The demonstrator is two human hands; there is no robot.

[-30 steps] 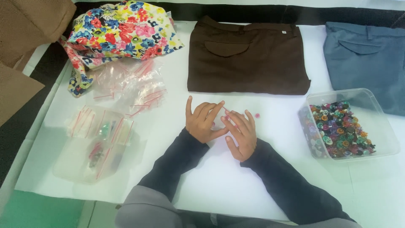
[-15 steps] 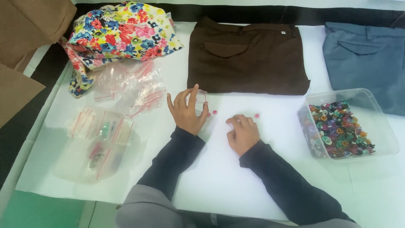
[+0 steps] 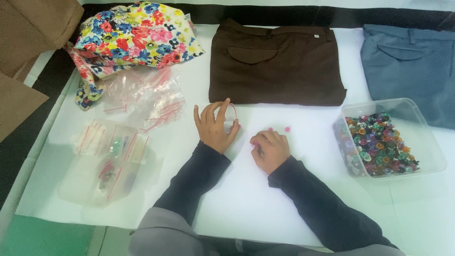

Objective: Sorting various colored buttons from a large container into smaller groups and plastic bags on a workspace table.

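My left hand (image 3: 214, 129) is raised with fingers spread and holds a small clear zip bag (image 3: 231, 115) with a red seal strip between thumb and fingers. My right hand (image 3: 271, 150) rests on the white sheet with fingers curled, and a small pink button (image 3: 255, 143) shows at its fingertips. Two more pink buttons (image 3: 287, 129) lie loose on the sheet just beyond that hand. The hands are a short distance apart.
A clear tub of several mixed coloured buttons (image 3: 429, 142) stands at the right. Folded brown trousers (image 3: 277, 61) and blue trousers (image 3: 407, 61) lie at the back, and a floral cloth (image 3: 135, 35) at the back left. Loose zip bags (image 3: 147, 97) and a clear box of filled bags (image 3: 111, 161) lie at the left.
The hands, which were together a second ago, have separated. The left hand rose with the small bag and the right hand dropped to the sheet beside the pink buttons.
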